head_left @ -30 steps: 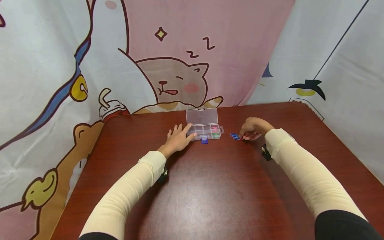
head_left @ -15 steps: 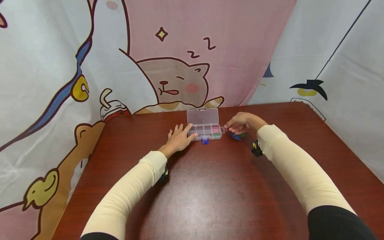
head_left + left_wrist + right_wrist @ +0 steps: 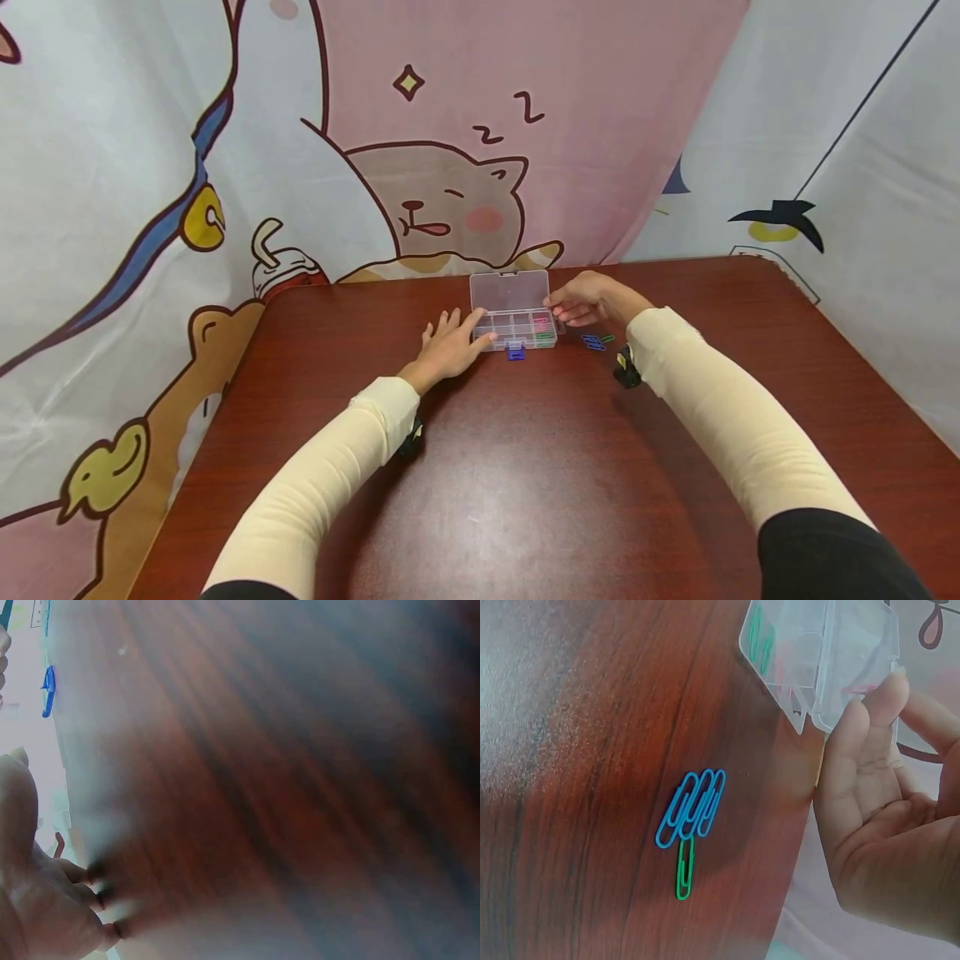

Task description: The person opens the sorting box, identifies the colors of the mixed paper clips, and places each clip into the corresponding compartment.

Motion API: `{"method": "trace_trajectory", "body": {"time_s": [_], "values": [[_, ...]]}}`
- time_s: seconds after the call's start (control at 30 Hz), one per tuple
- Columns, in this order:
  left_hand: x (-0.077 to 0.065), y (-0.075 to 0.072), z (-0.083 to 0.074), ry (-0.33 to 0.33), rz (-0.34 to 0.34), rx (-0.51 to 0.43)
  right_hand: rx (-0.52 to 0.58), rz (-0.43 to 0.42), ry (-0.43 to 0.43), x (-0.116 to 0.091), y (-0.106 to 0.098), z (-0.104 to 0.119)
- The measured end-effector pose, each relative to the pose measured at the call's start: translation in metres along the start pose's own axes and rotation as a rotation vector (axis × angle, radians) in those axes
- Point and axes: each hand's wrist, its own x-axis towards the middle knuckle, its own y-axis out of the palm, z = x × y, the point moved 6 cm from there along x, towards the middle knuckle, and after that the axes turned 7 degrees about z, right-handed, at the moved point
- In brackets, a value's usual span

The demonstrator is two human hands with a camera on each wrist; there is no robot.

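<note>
A clear plastic compartment box [image 3: 495, 331] lies with its lid [image 3: 510, 292] raised at the back. My left hand [image 3: 446, 348] has its fingers spread, with thumb and index finger at the box's left end. My right hand [image 3: 588, 298] is over the box's right end, thumb and index finger pinching a pink paper clip [image 3: 860, 691]. Inside the right compartments are pink paper clips [image 3: 541, 320] and, nearer the front, green paper clips [image 3: 760, 641]. On the table right of the box lie several blue paper clips [image 3: 705, 806] touching a green paper clip [image 3: 684, 870].
A blue latch [image 3: 515, 353] hangs from the box's front edge, also visible in the left wrist view. The brown wooden table [image 3: 480, 467] reaches back to a printed cartoon curtain [image 3: 450, 200].
My right hand has picked up the pink paper clip from beside the blue ones and carried it left to the box's right end. My left hand stays in place.
</note>
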Motion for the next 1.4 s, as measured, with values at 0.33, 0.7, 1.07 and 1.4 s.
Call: {"method": "trace_trajectory", "body": {"time_s": [0.33, 0.7, 1.07, 1.4], "values": [[0.001, 0.000, 0.000, -0.005, -0.016, 0.006, -0.012, -0.009, 0.002, 0.000, -0.002, -0.002], [0.001, 0.001, 0.000, 0.002, -0.001, -0.008, -0.026, -0.002, -0.001, -0.001, -0.007, -0.008], [0.000, -0.003, -0.001, -0.007, -0.001, 0.010, -0.071, -0.063, 0.027, -0.010, -0.032, -0.025], [0.001, -0.001, -0.002, -0.010, 0.003, 0.001, -0.205, -0.095, 0.091, -0.016, -0.045, -0.041]]}}
